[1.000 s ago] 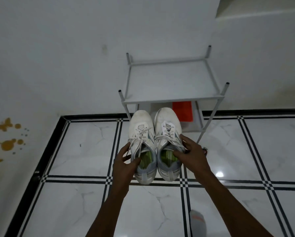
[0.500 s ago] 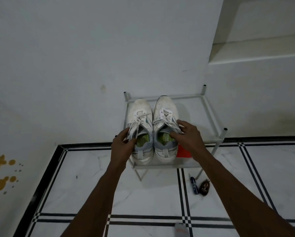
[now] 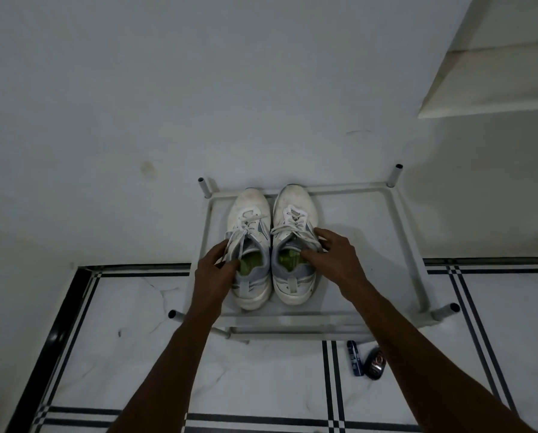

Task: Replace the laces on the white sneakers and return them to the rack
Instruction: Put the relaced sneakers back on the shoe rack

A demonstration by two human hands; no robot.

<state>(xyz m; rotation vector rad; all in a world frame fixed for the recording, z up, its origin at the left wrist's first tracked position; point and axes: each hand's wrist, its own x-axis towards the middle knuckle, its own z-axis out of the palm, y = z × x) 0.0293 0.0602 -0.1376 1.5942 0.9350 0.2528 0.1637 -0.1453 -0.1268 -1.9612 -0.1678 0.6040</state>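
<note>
Two white sneakers with white laces and green insoles stand side by side, toes to the wall, on the left half of the white rack's top shelf [image 3: 364, 245]. My left hand [image 3: 213, 270] grips the collar of the left sneaker [image 3: 249, 214], thumb inside the opening. My right hand [image 3: 333, 257] grips the collar of the right sneaker [image 3: 296, 207], thumb in the opening and fingers on its outer side. Both soles rest on the shelf.
The rack stands against a white wall on a white marble floor with black stripes. A small blue tube [image 3: 354, 357] and a dark round object [image 3: 375, 363] lie on the floor by the rack's front right. A ledge [image 3: 480, 82] juts out at upper right.
Both hands carried the sneakers up from in front of the rack and set them on the top shelf. The view moved closer and more overhead.
</note>
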